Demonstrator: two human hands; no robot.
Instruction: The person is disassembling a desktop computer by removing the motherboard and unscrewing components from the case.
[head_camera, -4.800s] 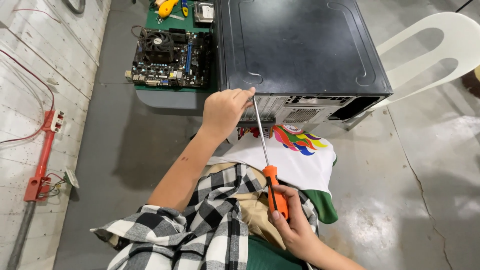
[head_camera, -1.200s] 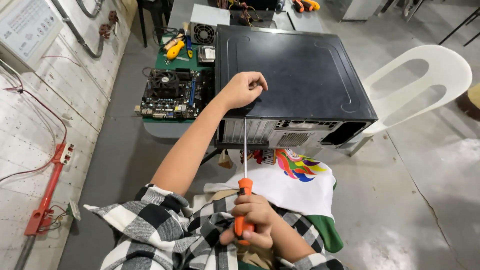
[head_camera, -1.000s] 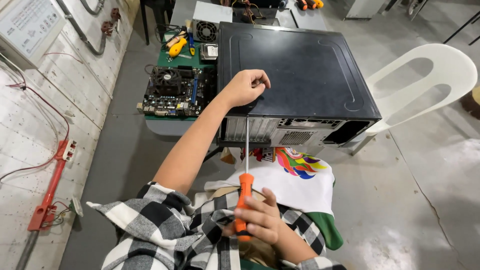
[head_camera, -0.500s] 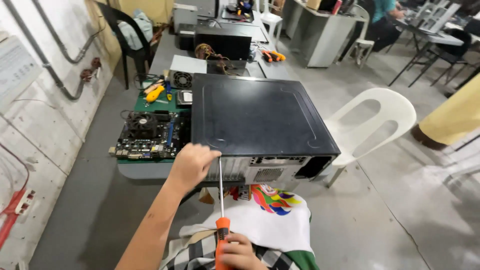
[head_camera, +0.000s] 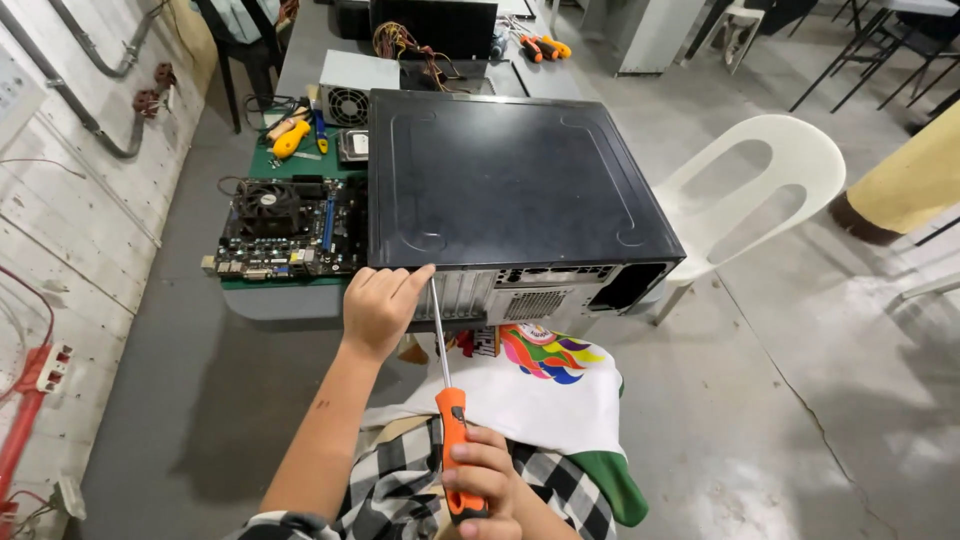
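A black computer case (head_camera: 505, 180) lies on its side on the grey table, rear panel toward me. My left hand (head_camera: 378, 305) rests against the case's near left rear corner, its fingertips pinching the metal shaft close to the tip. My right hand (head_camera: 485, 480) grips the orange handle of a long screwdriver (head_camera: 445, 380), whose shaft points up at that corner. The tip itself is hidden by my left fingers.
A bare motherboard (head_camera: 285, 225) on a green mat lies left of the case. Behind it sit yellow-handled tools (head_camera: 292, 135), a power supply (head_camera: 350, 90) and more screwdrivers (head_camera: 540, 45). A white plastic chair (head_camera: 750, 190) stands to the right; pipes and cables run along the left wall.
The view has tilted down and drawn closer to the case. My left hand has shifted from the case's top edge to its near left rear corner, and the screwdriver followed.
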